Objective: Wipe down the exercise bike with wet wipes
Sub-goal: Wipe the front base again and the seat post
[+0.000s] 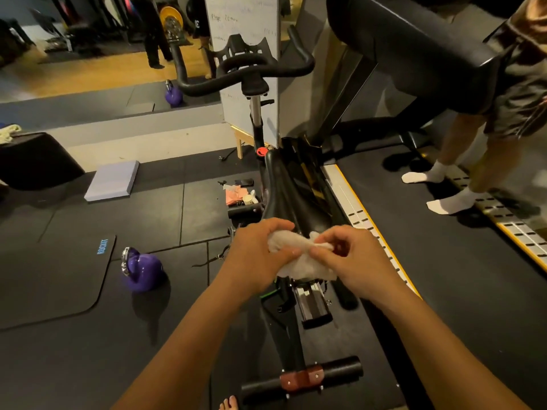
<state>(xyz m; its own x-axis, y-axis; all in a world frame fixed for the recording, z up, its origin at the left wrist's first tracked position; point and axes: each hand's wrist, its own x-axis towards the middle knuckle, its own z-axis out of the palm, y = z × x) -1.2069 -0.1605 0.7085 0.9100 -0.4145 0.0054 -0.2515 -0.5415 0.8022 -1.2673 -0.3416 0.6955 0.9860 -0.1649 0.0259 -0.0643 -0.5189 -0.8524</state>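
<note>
A crumpled white wipe (299,261) is held between both hands, which are brought close together just above the rear end of the saddle (291,199); the left hand (257,255) is curled over the left part of the wipe, and an edge of it is pinched between the thumb and fingers of the right hand (355,255); whether the wipe is pressed onto the saddle cannot be told, as that spot is covered by the hands. The exercise bike (257,113) is seen from behind, standing on dark floor tiles (183,306); a chrome seat post (310,303) is visible below the hands, a black rear foot bar (305,377) lies nearest the camera, and black handlebars (260,66) are seen at the far end in front of a whiteboard (242,22). A purple kettlebell (142,272) stands to the left of the bike beside a dark mat (59,279) with blue lettering; a pale grey block (114,180) lies further back; a pink packet (235,195) and small items lie on the floor just left of the saddle. To the right, the legs of another person in white socks (438,174) are seen beside a black padded bench (414,48).
</note>
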